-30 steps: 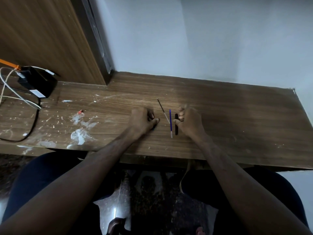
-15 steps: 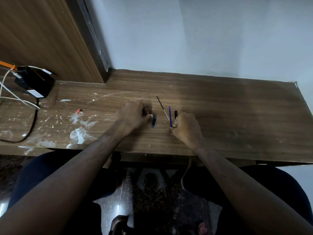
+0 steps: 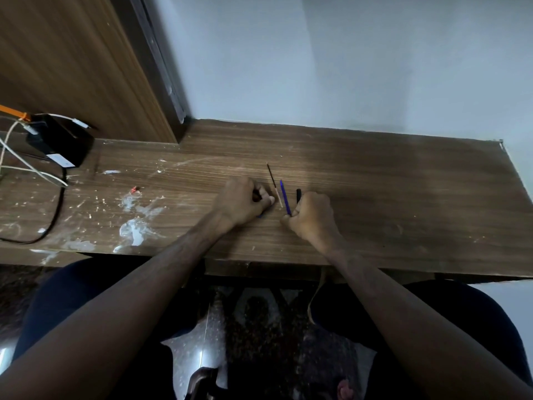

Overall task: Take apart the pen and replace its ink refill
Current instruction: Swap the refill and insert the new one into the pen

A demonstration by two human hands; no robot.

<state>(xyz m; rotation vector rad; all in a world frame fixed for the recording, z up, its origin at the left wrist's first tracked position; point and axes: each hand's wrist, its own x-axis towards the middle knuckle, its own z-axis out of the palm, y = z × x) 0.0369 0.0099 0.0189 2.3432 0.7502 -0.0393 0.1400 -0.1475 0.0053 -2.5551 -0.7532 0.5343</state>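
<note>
On the wooden desk (image 3: 375,183) lie three pen parts side by side. They are a thin dark refill (image 3: 272,180), a blue refill (image 3: 285,197) and a black pen barrel (image 3: 298,194). My left hand (image 3: 242,202) is curled into a fist just left of them, over a small blue pen piece (image 3: 261,216) of which only a sliver shows. My right hand (image 3: 313,219) is closed, its fingertips pinching the near end of the blue refill. It hides the barrel's lower part.
A black box (image 3: 62,142) with white cables (image 3: 31,171) and a black cord sits at the desk's far left. White paint splatters (image 3: 135,229) mark the left part of the desk. A wooden panel and a wall stand behind. My knees are below the front edge.
My left hand has slid right and closed over the blue piece that lay beside its thumb. My right hand has drawn back toward me to the blue refill's near end. The parts lie unmoved.
</note>
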